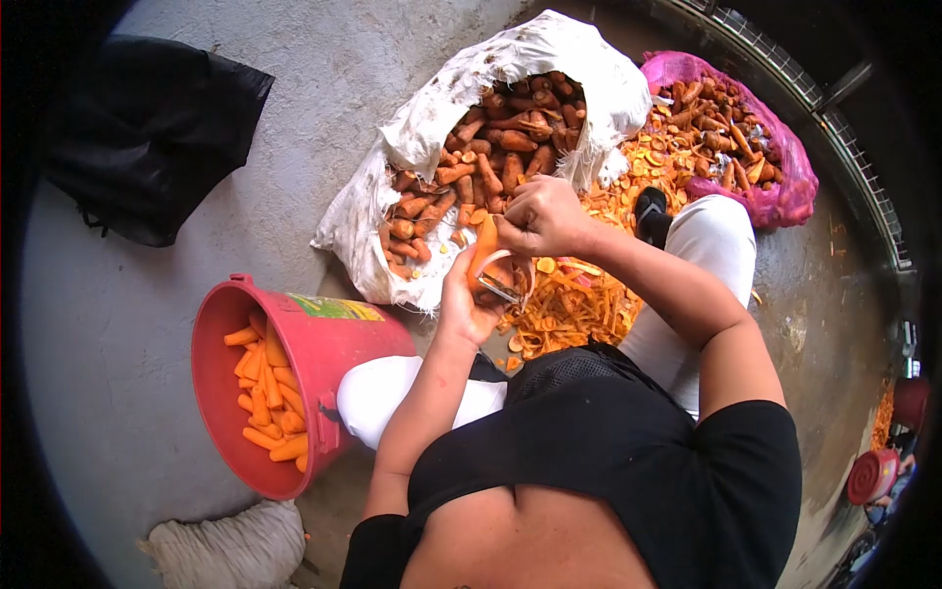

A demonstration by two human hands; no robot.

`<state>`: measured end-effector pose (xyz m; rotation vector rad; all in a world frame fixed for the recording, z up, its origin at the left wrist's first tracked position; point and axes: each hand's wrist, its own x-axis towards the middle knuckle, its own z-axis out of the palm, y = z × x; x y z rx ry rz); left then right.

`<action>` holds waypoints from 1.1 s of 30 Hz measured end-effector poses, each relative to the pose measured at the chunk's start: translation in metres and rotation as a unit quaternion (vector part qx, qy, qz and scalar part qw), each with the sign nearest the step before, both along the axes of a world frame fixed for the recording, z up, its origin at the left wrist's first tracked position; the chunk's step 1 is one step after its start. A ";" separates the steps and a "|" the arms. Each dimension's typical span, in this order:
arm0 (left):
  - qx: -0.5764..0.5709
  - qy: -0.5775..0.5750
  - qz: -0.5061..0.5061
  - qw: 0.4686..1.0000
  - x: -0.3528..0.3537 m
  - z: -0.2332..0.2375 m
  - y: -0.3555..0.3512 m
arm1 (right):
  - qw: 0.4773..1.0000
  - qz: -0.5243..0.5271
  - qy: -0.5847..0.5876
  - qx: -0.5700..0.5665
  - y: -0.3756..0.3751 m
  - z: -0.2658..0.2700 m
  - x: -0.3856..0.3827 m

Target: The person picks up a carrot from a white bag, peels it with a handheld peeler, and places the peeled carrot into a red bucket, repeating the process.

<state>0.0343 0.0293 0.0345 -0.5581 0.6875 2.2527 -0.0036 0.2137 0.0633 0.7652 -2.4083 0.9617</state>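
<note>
My left hand (465,308) is closed around an orange carrot (481,249), which points up toward the sacks. My right hand (546,218) is curled in a fist around a peeler, its handle hidden in the fingers. The pale frame and metal blade of the peeler (500,287) lie against or just beside the carrot, over my left palm. Just beyond both hands, a torn white sack (368,201) lies open, full of unpeeled carrots (515,142). Beneath my hands is a heap of orange peelings (579,312) on the floor.
To the left, a red bucket (363,339) lies tipped, with peeled carrots (270,393) inside. A pink sack (797,182) of carrots and scraps is at upper right. A black bag (162,133) and a pale sack (231,545) lie on the floor. A red container (871,478) stands far right.
</note>
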 end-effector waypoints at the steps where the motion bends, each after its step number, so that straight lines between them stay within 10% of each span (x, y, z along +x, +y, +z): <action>1: 0.003 0.015 0.001 1.000 0.001 0.005 0.001 | 1.000 0.004 -0.001 -0.005 0.000 0.000 0.000; 7: -0.053 0.075 -0.041 0.995 0.010 0.021 -0.003 | 0.970 -0.086 -0.225 0.019 0.026 0.001 -0.021; 12: 0.009 0.110 -0.114 0.987 0.015 0.025 -0.008 | 0.941 -0.218 -0.120 0.229 0.058 -0.010 -0.044; 17: -0.003 0.093 -0.087 0.992 0.013 0.035 -0.004 | 0.913 -0.332 -0.177 0.155 0.059 -0.004 -0.043; 22: -0.029 0.029 -0.025 0.999 0.007 0.023 -0.003 | 0.964 -0.172 -0.195 -0.052 0.036 0.008 -0.021; 33: 0.003 -0.003 -0.023 1.000 0.003 0.000 0.001 | 1.000 0.011 0.005 0.025 -0.004 0.001 0.008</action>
